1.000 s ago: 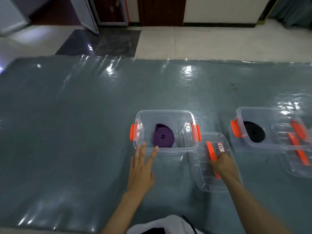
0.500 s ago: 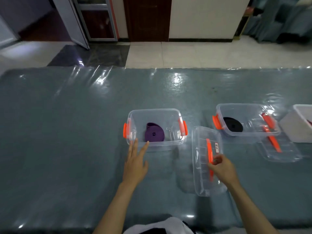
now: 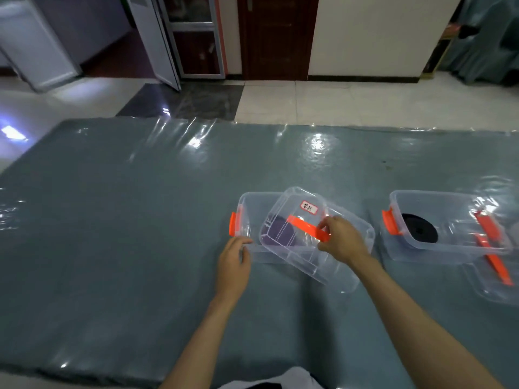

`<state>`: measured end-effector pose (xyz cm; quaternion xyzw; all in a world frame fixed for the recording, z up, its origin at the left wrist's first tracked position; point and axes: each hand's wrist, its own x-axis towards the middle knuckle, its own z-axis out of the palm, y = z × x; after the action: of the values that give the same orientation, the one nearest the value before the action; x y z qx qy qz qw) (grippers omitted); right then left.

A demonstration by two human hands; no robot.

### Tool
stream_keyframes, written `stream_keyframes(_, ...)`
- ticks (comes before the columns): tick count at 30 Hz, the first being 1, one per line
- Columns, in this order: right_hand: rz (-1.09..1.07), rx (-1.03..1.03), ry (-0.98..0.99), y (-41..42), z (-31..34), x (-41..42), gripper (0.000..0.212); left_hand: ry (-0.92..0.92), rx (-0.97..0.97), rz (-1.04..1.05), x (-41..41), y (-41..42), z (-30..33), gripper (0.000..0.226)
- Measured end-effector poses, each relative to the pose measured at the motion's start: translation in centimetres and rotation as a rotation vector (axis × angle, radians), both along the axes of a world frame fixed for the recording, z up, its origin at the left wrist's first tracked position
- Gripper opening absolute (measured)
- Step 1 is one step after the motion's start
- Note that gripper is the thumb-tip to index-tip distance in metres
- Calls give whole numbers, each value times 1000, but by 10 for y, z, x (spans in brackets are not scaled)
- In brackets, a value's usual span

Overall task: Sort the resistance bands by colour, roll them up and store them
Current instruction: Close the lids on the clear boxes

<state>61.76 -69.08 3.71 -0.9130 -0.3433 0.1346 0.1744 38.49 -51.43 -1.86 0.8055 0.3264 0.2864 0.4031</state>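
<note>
Near the tabletop's middle, the right hand is pinching the lid by its orange handle, tilted over the box holding the rolled purple band. Left hand, fingers loosely curled, is touching the box's near rim. Next, probably, levelling and pressing the lid shut.

Counter: dull grey-green under a glossy clear film with white glare patches. Near box and its lid: clear plastic, orange side latch, orange lid handle, white label edged red with dark characters; rolled band inside shows purple. Right box: clear, orange latch, black rolled band, orange strips on its clear lid; floor beyond is cream tile with one dark slab.
</note>
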Motion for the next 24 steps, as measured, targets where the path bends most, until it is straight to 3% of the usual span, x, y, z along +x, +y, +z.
stream_keyframes(2,81,-34,-13,23,-1,4,39,5,-23,0,15,8,1,30)
stream_keyframes(7,247,-28,-74,71,-5,17,28,179,-16,-86,59,28,-3,58)
stream_keyframes(11,272,18,-42,91,-13,24,34,191,-77,-27,68,42,-9,57)
stream_keyframes(16,234,379,14,58,-35,23,35,121,-131,-19,63,42,-22,60)
stream_keyframes(19,219,442,-107,29,-54,18,51,99,-217,24,57,42,-27,61)
stream_keyframes(21,67,411,-169,18,-67,14,67,92,-255,60,54,40,-33,60)
stream_keyframes(24,-419,486,72,16,-77,6,58,95,-210,155,54,39,-38,57)
